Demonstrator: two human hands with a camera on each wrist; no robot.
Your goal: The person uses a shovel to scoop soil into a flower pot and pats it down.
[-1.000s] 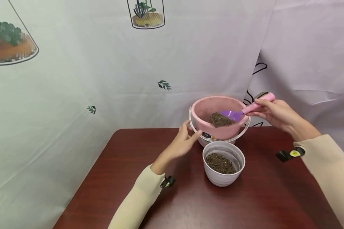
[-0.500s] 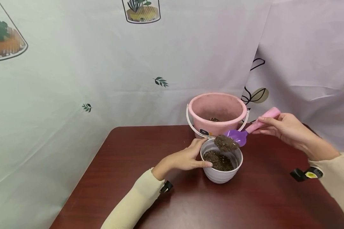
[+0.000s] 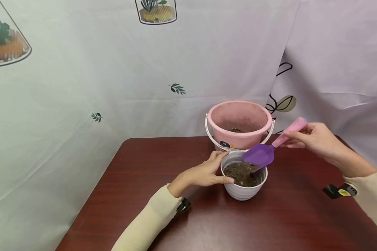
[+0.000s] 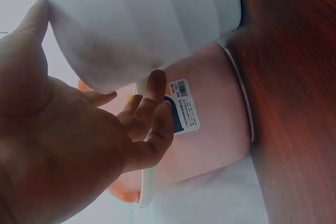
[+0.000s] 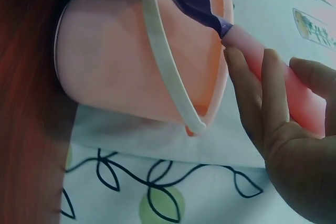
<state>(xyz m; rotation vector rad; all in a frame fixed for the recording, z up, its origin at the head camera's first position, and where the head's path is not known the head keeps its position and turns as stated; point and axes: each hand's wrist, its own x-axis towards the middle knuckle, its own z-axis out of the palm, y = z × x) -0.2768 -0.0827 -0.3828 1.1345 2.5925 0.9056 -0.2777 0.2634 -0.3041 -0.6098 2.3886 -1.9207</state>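
A white flower pot with dark soil inside stands on the table. My left hand holds its left side, thumb on the near rim and fingers at the far rim. In the left wrist view, other fingers curl loosely below the pot rim. My right hand grips the pink handle of a garden trowel, whose purple blade is tipped over the pot with its back showing. Blurred soil lies or falls below the blade. Behind the pot stands a pink bucket.
Some soil is visible inside the bucket, whose white bail handle hangs down its front. The dark red table meets a printed cloth backdrop at the back and left.
My left hand moved from beside the bucket to the pot's rim. The trowel came from the bucket over the pot with a load of soil, then its blade turned over and the soil dropped.
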